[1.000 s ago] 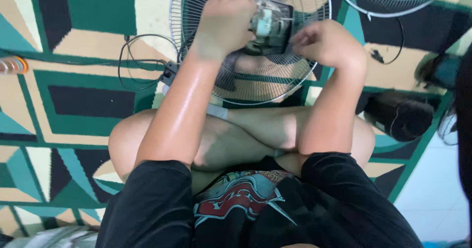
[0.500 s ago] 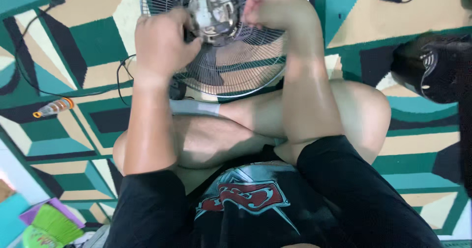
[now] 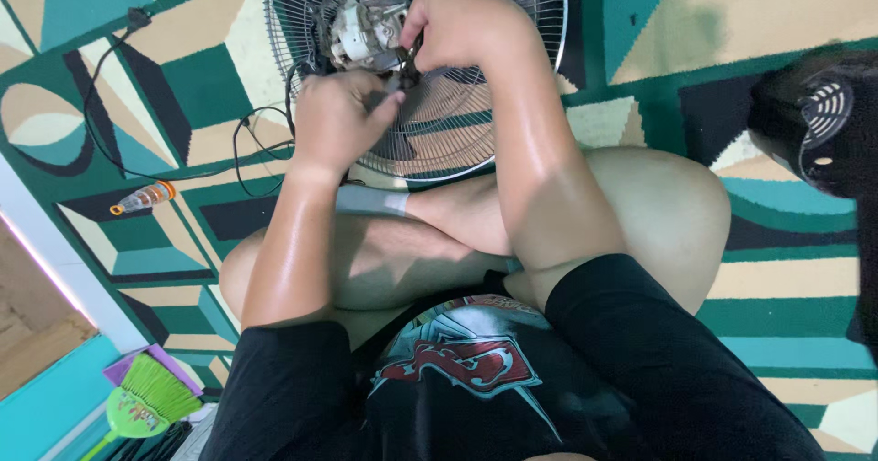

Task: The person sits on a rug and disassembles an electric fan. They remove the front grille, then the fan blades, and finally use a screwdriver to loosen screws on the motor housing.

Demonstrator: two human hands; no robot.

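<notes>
A: Fan motor (image 3: pixel 366 26)?
B: Bare, housing off, seated on the rear grille (image 3: pixel 476 141) over the carpet (image 3: pixel 796 269).
A: Hands?
B: Left hand (image 3: pixel 340 123) and right hand (image 3: pixel 462 22) fingers pinched narrow on something small beside it. Reassembly not done.

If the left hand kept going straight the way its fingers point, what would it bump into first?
Probably the exposed fan motor just beyond the left hand, mounted on the wire fan guard; depth is hard to judge from above.

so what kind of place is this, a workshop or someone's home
Most likely a home floor, not a workshop. The person sits cross-legged on a patterned green and beige carpet, both hands at the bare motor of a fan grille, and a small green hand broom lies nearby.
</notes>
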